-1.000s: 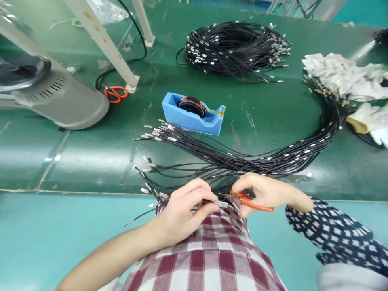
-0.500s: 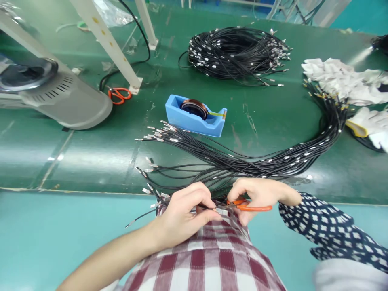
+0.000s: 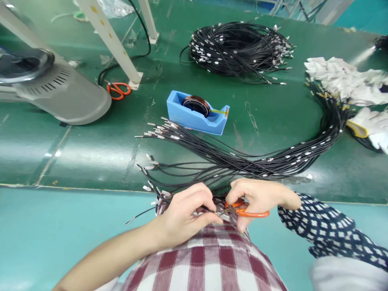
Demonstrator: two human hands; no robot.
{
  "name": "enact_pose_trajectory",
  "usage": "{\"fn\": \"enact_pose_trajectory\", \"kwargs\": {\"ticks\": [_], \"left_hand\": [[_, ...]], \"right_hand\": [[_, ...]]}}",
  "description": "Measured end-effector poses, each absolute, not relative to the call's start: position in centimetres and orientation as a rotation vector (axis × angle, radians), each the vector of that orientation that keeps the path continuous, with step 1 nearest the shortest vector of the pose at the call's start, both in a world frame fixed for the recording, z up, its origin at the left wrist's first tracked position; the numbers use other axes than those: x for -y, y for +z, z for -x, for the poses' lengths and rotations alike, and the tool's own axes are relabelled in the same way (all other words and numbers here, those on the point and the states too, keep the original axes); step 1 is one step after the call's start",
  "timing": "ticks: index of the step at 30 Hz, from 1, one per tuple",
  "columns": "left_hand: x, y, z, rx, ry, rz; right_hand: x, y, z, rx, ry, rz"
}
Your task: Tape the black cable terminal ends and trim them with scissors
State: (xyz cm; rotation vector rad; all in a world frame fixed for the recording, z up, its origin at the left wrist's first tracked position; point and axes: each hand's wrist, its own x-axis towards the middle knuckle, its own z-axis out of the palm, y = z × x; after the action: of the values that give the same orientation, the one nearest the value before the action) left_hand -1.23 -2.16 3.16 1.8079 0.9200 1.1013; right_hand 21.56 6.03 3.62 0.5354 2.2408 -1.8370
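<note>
Orange-handled cutters (image 3: 253, 213) sit in the partly curled right hand (image 3: 257, 198); the left hand (image 3: 192, 212) pinches a black cable (image 3: 207, 208)

This looks like a workshop for cable work: a long green workbench (image 3: 182, 89) carries a big coil of black cables (image 3: 239, 48), a blue tape dispenser (image 3: 197, 117), orange-handled scissors (image 3: 118, 91) and white work gloves (image 3: 345, 81).
</note>
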Motion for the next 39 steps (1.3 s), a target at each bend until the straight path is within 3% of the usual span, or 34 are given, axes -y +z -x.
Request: {"fn": "enact_pose_trajectory", "kwargs": {"ticks": [14,25,32,39], "left_hand": [[2.5,2.9,1.5,-0.857,1.134,-1.824],[2.4,2.2,1.8,-0.947,1.143,-1.941],[2.8,1.5,2.6,-0.961,1.178,-1.942],[3.0,-0.7,8.5,-1.597,1.499,-1.377]], "right_hand": [[-4.8,2.8,-21.1,-2.637,-1.604,-0.617],[-5.7,2.6,-22.2,-2.433,-2.209,-0.875],[-5.6,2.2,-22.2,-2.407,-2.335,-1.045],[-6.7,1.5,-21.1,-2.428,-2.293,-1.126]]}}
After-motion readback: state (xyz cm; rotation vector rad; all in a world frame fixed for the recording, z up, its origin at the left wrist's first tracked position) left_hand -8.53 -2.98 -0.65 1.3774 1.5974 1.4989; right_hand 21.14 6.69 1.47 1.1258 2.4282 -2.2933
